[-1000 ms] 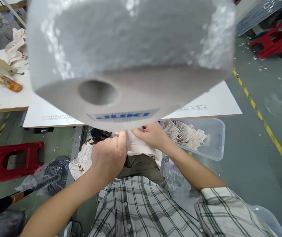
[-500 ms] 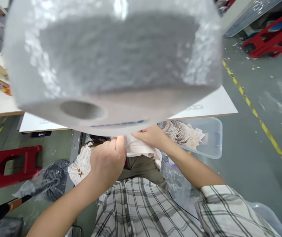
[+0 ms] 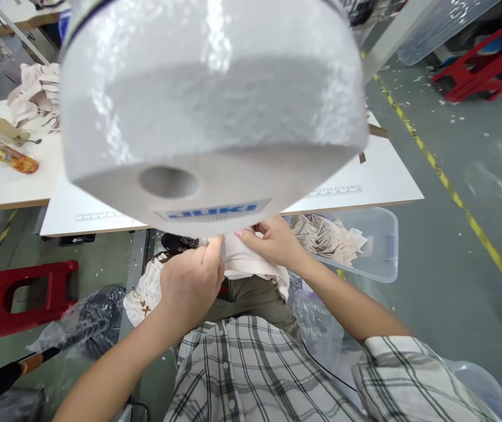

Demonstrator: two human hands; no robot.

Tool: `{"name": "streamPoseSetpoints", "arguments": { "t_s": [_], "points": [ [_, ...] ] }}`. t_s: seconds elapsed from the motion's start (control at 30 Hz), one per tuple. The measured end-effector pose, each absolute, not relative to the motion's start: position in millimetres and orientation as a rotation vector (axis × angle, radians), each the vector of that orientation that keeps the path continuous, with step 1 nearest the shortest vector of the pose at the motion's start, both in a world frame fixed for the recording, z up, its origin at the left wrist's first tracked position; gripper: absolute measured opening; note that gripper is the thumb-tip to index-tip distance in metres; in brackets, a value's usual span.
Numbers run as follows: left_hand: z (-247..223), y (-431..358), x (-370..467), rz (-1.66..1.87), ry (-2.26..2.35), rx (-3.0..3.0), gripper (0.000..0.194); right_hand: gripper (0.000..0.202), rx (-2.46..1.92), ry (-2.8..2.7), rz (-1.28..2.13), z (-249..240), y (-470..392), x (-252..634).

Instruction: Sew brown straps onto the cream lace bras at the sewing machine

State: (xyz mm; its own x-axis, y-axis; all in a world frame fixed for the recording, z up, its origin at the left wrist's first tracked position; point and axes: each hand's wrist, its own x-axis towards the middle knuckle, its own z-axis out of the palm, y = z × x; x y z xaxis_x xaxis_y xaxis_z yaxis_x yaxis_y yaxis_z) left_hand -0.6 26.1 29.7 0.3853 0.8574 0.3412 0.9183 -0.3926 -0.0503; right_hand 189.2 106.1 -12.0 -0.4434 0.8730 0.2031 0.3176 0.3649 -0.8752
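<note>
The person is sitting close to the table (image 3: pixel 378 190), and a large white machine (image 3: pixel 215 111) with a blue label is standing over the work, blocking much of the view. Just below its near end, a pale cloth (image 3: pixel 244 264) is lying between the two hands, its lower edge hanging over the trousers (image 3: pixel 255 299).

The left hand (image 3: pixel 191 281) is curling its fingers inward and seems to be pinching the cloth's left side, thumb close against the forefinger. The right hand (image 3: pixel 275 241) is pinching the cloth's upper right part between thumb and forefinger; its other fingers are bending underneath.

The step in hand, as far as I can judge, is positioning the cloth by its edge with both hands. The next move seems to be calling for a light, even hold, with the edge lying straight and nothing bunching. Whether the edge is meeting any working part, I cannot tell.

Beside the right forearm, a clear tub (image 3: pixel 385 255) is holding a pile of ruffled fabric (image 3: pixel 327 237); beside the left hand, white lace (image 3: pixel 145 293) is lying bunched.
</note>
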Motion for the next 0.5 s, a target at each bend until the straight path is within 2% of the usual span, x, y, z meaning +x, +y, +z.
{"name": "streamPoseSetpoints", "arguments": {
  "t_s": [0.13, 0.27, 0.37, 0.43, 0.5],
  "points": [
    [26, 21, -11, -0.446, -1.795, -2.398, 0.027, 0.031, -0.984, -1.859, 1.109, -17, 101, 186],
    [25, 15, -22, -0.838, -2.180, -2.392, 0.033, 0.041, -1.029, -1.769, 1.082, -24, 98, 186],
    [28, 20, -32, -1.090, -2.507, -2.433, 0.039, 0.030, -1.112, -1.825, 1.069, -25, 96, 192],
    [31, 26, -39, -1.035, -2.713, -2.572, 0.043, 0.019, -1.162, -1.919, 1.085, -22, 90, 197],
    [33, 32, -44, -0.890, -2.792, -2.831, 0.047, 0.024, -1.153, -1.976, 1.144, -16, 75, 201]
  ]
}}
